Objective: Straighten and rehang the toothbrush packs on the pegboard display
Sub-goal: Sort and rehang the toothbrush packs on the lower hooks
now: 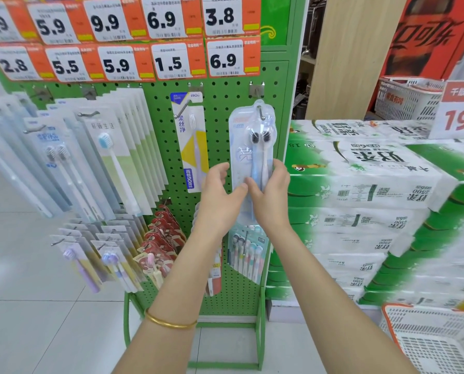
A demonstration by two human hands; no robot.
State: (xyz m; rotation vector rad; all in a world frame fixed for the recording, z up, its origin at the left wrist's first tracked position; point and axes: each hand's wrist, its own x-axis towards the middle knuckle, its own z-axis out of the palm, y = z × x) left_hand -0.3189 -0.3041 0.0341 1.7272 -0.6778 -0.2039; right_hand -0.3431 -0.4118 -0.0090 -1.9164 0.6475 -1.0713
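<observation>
Your right hand (271, 195) grips the lower part of the twin toothbrush pack (252, 147). Its thumb lies across the front and its fingers (279, 168) curl round the right edge.

Your left hand (220, 195) is loosely cupped and grips nothing. Its thumb tip touches the pack's lower left edge, and its fingers are curved just beside that edge. A gold bangle (168, 321) sits on the left wrist.

The pack hangs upright from a hook (261, 114) at the right side of the green pegboard (220, 109). It holds two brushes, heads up, side by side.

- Just left of it: a single yellow-and-white pack (191, 139) on its own hook, hanging roughly straight.
- Further left: rows of packs (112, 157), many deep, fanned out and slanting.
- Below the hands: a multi-brush pack (248, 252), partly hidden by your right forearm.
- To its left: a row of red packs (163, 238).
- Top of the board: price tags (168, 62) in two rows; 6.9 is the one above the held pack.
- Right of the stand: stacked green-and-white tissue bundles (360, 184).
- Bottom right: a white basket (427, 338).
</observation>
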